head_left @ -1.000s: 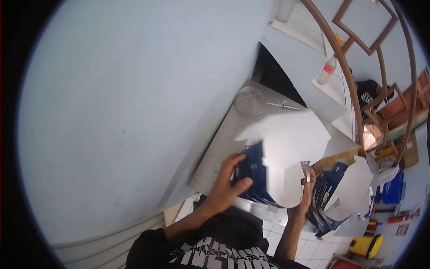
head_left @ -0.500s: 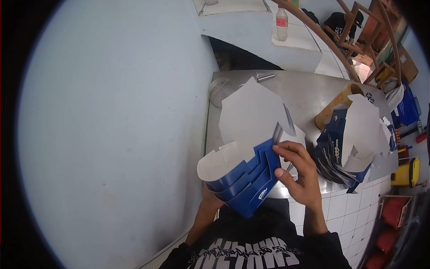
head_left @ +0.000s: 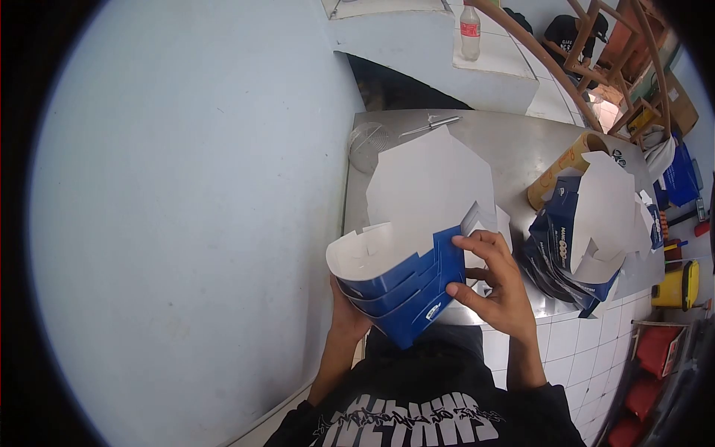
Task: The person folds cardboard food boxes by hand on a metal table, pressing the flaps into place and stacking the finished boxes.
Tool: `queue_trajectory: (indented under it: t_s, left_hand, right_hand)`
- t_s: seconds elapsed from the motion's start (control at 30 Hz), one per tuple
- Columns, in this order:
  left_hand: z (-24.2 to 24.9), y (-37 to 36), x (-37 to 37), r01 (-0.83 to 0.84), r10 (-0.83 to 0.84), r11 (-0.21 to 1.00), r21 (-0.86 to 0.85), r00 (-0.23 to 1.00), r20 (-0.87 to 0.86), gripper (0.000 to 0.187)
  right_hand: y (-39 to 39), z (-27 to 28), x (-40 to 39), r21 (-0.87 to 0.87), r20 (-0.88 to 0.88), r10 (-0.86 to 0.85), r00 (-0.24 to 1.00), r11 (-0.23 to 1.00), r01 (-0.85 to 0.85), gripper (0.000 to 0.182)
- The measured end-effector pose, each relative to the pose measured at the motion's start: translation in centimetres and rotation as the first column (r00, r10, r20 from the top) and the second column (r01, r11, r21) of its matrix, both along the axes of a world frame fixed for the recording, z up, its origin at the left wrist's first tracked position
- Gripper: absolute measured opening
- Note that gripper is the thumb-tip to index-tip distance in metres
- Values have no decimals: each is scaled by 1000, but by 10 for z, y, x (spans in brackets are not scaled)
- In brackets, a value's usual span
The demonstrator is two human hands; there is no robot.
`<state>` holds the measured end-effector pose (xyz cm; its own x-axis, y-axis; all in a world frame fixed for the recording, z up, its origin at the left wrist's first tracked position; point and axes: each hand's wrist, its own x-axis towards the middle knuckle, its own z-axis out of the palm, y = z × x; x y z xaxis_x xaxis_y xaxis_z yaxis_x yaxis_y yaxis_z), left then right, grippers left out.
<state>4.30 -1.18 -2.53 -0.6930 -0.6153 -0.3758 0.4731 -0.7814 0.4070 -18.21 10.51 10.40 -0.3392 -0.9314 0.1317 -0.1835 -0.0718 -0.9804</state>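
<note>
A nested stack of blue paper food boxes (head_left: pixel 406 287) is held up over the table's near edge. Their insides are white, and the large white lid flaps (head_left: pixel 432 175) stand raised at the back. My left hand (head_left: pixel 348 313) supports the stack from the lower left; its fingers are mostly hidden beneath the boxes. At the stack's right corner, my right hand (head_left: pixel 495 283) pinches the blue side panel, fingers at its upper edge and thumb lower down.
More dark blue boxes (head_left: pixel 570 246) are stacked on the steel table (head_left: pixel 514 160) at right, beside a tan cardboard tube (head_left: pixel 566 171). A wire strainer (head_left: pixel 370 145) lies near the left wall. A bottle (head_left: pixel 470 33) stands on a step; a person (head_left: pixel 573 37) sits beyond the railing.
The box stack has tipped slightly, and its front corner has risen a little. The nested layers look closer together. My right hand stays at the right corner, with the thumb moved slightly left.
</note>
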Motion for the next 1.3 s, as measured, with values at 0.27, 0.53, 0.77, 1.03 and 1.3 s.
queue_trajectory:
  t_s: [0.27,0.53,0.77,1.03,1.3]
  left_hand:
    - [21,10,-6,-92,141,964,-251,972,187,68]
    - [31,29,-36,-504,518,822,-265,855,-20,67]
    - [41,33,-52,-572,571,690,-445,807,-151,101]
    - [-13,39,-40,-450,580,682,-576,813,51,98]
    - [20,43,-48,-382,600,680,-626,781,175,76]
  right_hand:
    - [-5,-22,13,-4,42,-141,989,990,142,47]
    - [-11,-30,41,-137,5,-279,960,951,277,45]
    - [-13,-41,54,-271,-190,-471,862,869,415,47]
    - [-8,-34,60,-266,-384,-416,825,905,332,47]
    - [-10,-38,66,-279,-328,-435,839,893,353,38]
